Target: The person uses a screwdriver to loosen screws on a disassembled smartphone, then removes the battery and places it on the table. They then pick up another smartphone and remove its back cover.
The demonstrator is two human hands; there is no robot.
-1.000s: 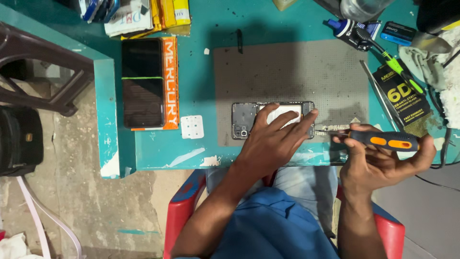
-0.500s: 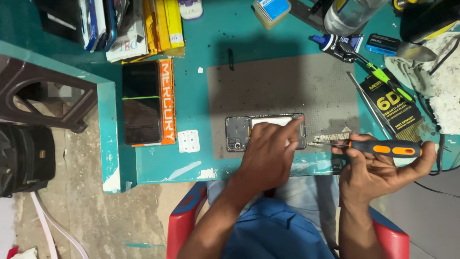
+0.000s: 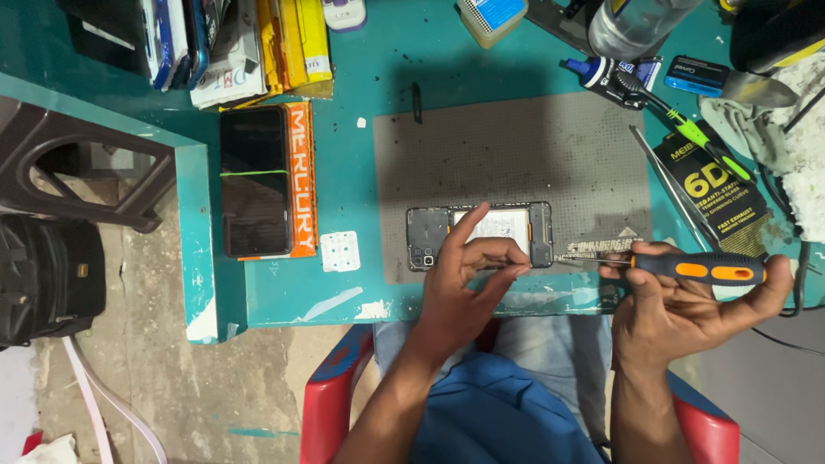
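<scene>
Bottom centre: blue lap on a red plastic chair (image 3: 331, 391). Left hand (image 3: 460, 288) at lower centre, fingertips pinched together just over the opened phone (image 3: 479, 234) on the grey work mat (image 3: 516, 155). Right hand (image 3: 687, 305) at lower right, wrapped round a black-orange screwdriver (image 3: 700, 268). Teal table (image 3: 361, 86). Left: boxed phone screen (image 3: 266, 180). Top edge: stacked boxes, bottle, tools. Far left: bare concrete floor (image 3: 155, 361), black bag (image 3: 47, 275).

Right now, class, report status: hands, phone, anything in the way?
Left hand over the opened phone, pinching something too small to tell. Right hand holds the screwdriver, tip off the phone. Nothing in the way.
</scene>
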